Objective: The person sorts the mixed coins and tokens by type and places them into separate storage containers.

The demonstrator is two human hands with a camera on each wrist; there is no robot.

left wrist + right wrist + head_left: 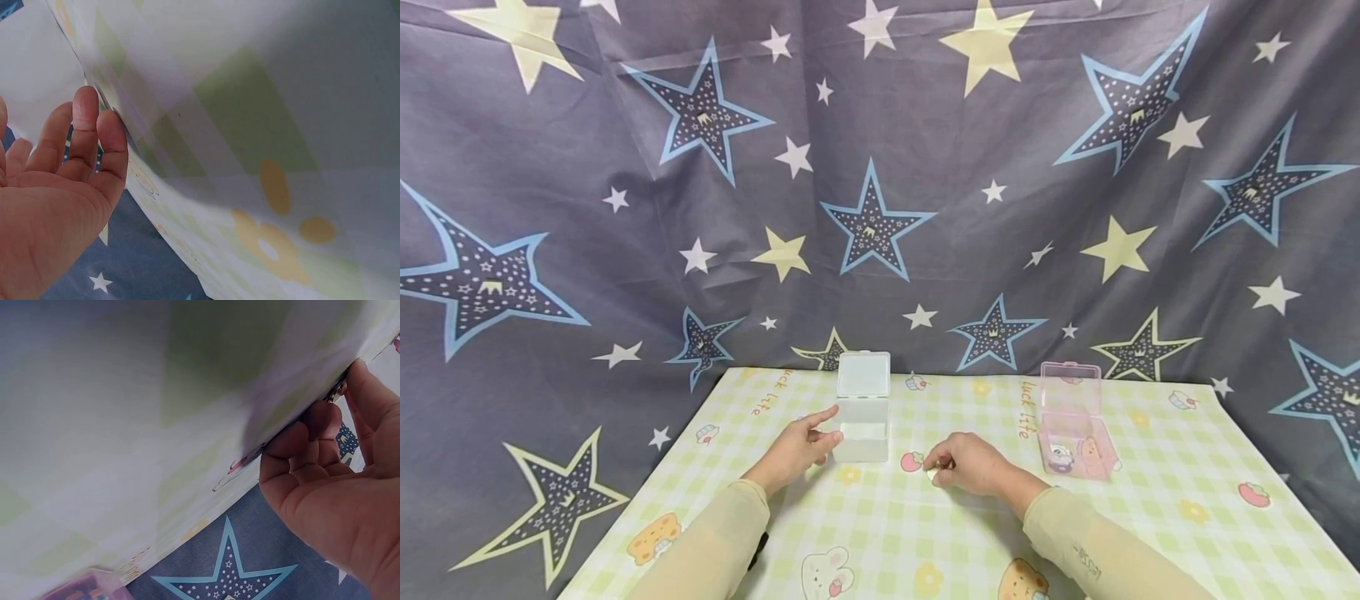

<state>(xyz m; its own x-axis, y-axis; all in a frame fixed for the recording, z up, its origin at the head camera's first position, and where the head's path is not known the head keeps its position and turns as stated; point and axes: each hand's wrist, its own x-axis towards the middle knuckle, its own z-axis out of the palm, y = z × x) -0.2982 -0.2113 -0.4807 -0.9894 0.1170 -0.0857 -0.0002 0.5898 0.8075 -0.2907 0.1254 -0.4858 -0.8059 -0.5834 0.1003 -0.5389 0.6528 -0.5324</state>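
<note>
Fingers, right hand point(967, 461): pinching one small object point(932, 473), apparently pale, mostly hidden, right of the lid-up white box point(861, 451). Fingers, left hand point(796, 450): loosely spread, at the box's left side.

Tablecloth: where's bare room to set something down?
Bare tablecloth lies right of the pink box, and between it and the white box, beyond the right hand. Crowded: the white box's left side, with the left hand there.

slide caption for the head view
Left hand beside an open white box, right hand pinching a small pale item, open pink box to the right.
</note>
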